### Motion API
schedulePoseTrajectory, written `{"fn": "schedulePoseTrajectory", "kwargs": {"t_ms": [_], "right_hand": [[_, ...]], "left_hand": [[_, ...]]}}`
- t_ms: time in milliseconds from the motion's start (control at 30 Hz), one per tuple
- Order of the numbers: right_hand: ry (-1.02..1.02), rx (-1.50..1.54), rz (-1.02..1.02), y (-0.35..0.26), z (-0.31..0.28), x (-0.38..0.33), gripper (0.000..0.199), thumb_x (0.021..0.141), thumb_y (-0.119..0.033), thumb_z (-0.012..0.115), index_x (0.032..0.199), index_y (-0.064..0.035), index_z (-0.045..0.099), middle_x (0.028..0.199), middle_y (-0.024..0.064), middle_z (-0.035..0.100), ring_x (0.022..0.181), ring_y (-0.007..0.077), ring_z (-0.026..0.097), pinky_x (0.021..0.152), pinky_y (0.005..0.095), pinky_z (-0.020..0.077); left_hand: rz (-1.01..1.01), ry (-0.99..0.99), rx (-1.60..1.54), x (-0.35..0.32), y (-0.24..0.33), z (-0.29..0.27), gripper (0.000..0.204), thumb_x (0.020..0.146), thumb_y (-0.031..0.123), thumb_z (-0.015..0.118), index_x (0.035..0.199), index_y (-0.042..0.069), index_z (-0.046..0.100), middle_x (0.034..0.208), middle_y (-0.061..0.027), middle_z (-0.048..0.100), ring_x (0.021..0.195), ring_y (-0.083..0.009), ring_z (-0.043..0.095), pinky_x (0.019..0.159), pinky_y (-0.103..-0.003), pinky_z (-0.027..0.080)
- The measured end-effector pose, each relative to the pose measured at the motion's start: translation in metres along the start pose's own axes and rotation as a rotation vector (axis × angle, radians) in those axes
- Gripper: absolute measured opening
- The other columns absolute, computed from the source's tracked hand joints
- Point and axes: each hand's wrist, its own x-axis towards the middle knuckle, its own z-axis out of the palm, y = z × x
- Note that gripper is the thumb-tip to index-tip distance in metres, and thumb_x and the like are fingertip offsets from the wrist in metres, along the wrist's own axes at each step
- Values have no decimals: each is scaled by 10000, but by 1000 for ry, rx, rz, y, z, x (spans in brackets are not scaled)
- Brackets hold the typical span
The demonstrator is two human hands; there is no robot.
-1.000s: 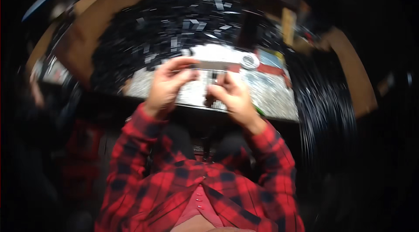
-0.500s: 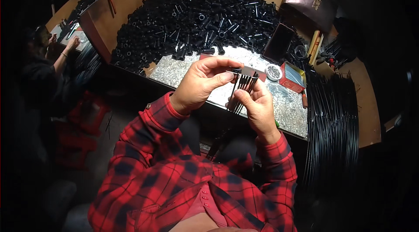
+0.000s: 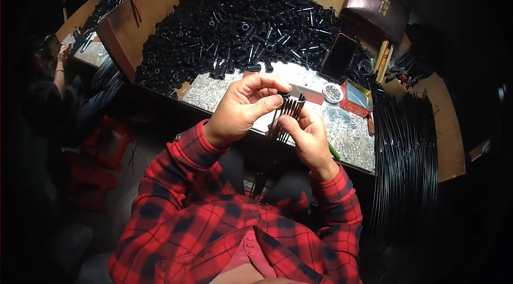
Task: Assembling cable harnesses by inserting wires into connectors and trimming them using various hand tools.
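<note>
In front of my chest, above the worktop's near edge, several thin black rods (image 3: 288, 110) stand in a fanned row. My right hand (image 3: 310, 142) is closed around them, its thumb pressed across the row from the front. At the upper left end of the row, my left hand (image 3: 238, 110) pinches a small dark piece (image 3: 284, 94) between thumb and fingers. Whether that piece is joined to a rod is hidden by the fingertips. The rods' lower ends fade into the dark above my lap.
Beyond my hands rises a heap of black tubular parts (image 3: 230, 30). To the right are a round white tub (image 3: 332, 93), a red box (image 3: 355, 99), a dark phone-like slab (image 3: 340, 56) and a sheaf of long black rods (image 3: 406, 155). A co-worker (image 3: 53, 78) sits at the left.
Both my hands, with the rods, have shifted slightly left and down. My left fingertips have moved lower against the small dark piece. The co-worker's arm has drawn in toward their body.
</note>
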Motion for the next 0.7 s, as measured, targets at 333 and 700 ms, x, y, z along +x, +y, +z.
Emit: {"fn": "schedulePoseTrajectory", "kwargs": {"t_ms": [333, 700], "right_hand": [[-88, -50, 1, -2, -2, 0, 178, 905, -104, 488, 1046, 4, 476, 813, 56, 592, 747, 121, 577, 688, 246, 470], [-291, 191, 161, -3, -12, 1, 215, 880, -128, 539, 1047, 6, 520, 884, 77, 610, 808, 149, 594, 733, 278, 481]], "left_hand": [[58, -54, 78, -1, 1, -4, 135, 846, -7, 532, 966, 12, 591, 1012, -112, 604, 977, -176, 561, 884, -313, 437], [1, -120, -39, -4, 6, -1, 175, 837, 53, 571, 1004, 10, 598, 1062, -131, 582, 998, -200, 553, 909, -329, 418]]}}
